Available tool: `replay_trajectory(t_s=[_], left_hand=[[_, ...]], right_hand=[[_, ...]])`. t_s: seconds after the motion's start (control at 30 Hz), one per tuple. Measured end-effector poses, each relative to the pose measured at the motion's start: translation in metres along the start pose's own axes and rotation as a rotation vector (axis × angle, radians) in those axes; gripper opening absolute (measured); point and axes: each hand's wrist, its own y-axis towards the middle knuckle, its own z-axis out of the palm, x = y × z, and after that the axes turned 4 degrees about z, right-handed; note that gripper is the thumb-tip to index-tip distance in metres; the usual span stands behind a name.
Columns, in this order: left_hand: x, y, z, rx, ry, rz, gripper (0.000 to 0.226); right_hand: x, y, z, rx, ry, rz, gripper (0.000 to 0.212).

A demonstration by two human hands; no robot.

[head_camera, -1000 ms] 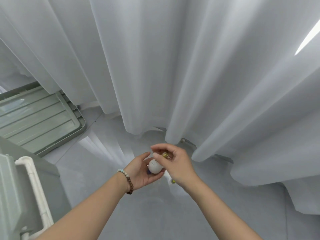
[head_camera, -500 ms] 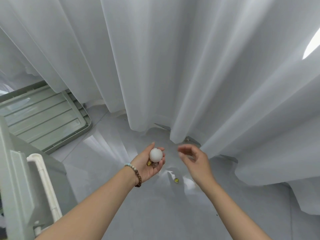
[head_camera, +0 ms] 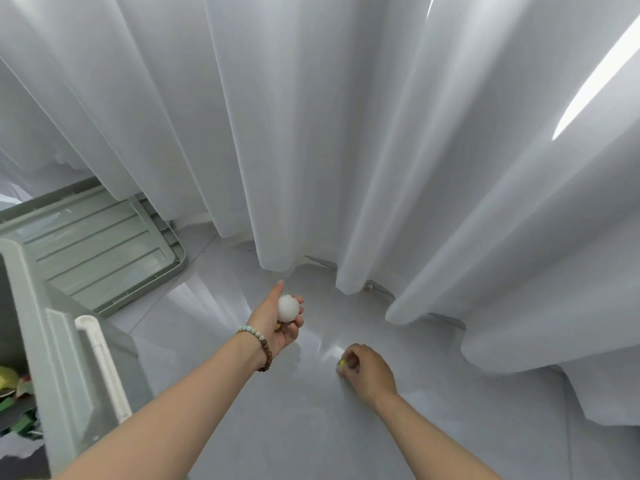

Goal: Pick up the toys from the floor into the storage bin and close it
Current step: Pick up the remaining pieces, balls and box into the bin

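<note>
My left hand (head_camera: 277, 323), palm up and wearing a bead bracelet, cradles a white ball (head_camera: 288, 308) together with a couple of small marbles (head_camera: 282, 328) tucked under it. Down on the grey floor, my right hand (head_camera: 367, 370) has its fingertips pinched around a small yellow marble (head_camera: 342, 363). The pale green storage bin (head_camera: 45, 358) stands open at the left edge, with colourful toys (head_camera: 14, 393) visible inside. Its green ribbed lid (head_camera: 100, 251) lies flat on the floor behind the bin.
White curtains (head_camera: 346, 133) hang to the floor across the whole back and right side, bunching just beyond my hands. A white handle (head_camera: 104, 365) runs along the bin's near wall. Glossy grey floor (head_camera: 294, 427) stretches between my arms.
My right hand dropped from beside the left hand down to the floor and closed on the yellow marble. The left hand kept holding the white ball and rose slightly.
</note>
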Motion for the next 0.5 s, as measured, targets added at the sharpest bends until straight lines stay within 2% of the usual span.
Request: replay_trajectory(t_s=[0.1, 0.2, 0.37, 0.5], left_hand=[[-0.027, -0.03, -0.004, 0.024, 0.063, 0.038, 0.044], [-0.07, -0.077, -0.017, 0.047, 0.137, 0.137, 0.045], [-0.129, -0.175, -0.085, 0.051, 0.118, 0.276, 0.044], [-0.138, -0.248, -0.186, -0.031, -0.038, 0.336, 0.047]], right_hand=[[0.04, -0.006, -0.028, 0.028, 0.293, 0.044, 0.013], [0.114, -0.03, -0.072, 0.057, 0.603, -0.009, 0.007], [0.259, -0.125, -0.108, 0.187, 0.776, -0.2, 0.014], [0.348, -0.206, -0.071, 0.431, 0.909, -0.103, 0.014]])
